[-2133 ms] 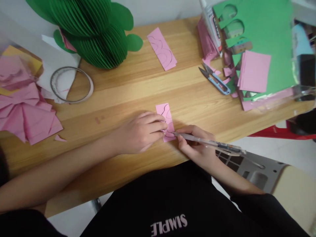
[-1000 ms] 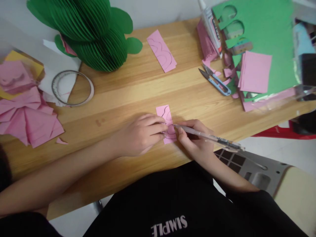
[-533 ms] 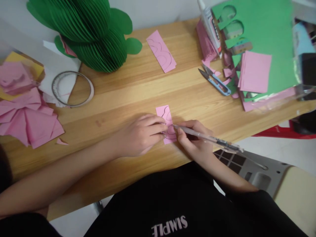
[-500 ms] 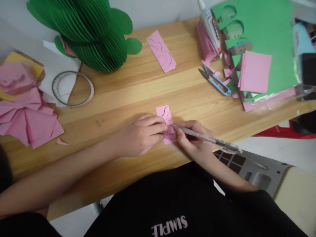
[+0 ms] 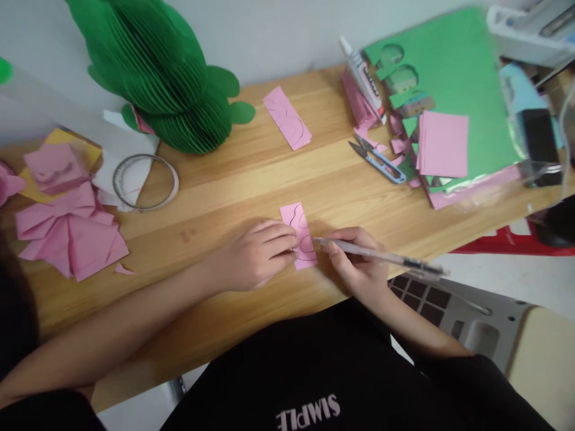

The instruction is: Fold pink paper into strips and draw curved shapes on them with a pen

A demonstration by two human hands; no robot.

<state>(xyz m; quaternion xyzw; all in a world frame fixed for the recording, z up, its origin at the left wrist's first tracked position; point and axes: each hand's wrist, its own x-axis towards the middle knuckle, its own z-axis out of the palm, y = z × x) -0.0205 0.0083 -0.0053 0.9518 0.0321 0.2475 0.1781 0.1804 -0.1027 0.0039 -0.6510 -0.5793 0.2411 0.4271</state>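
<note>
I see the line-marked pink strip (image 5: 306,244) flat on the near middle of the bench (image 5: 224,188). The left hand (image 5: 258,254) lays its fingers over the strip's left edge; whether they pinch it, I cannot tell. The right hand (image 5: 358,260) grips a pen (image 5: 362,248), tip beside the right edge. Beyond lies another pink strip (image 5: 286,118), with blue snips (image 5: 372,158) to the right and a tape ring (image 5: 175,184) left.
</note>
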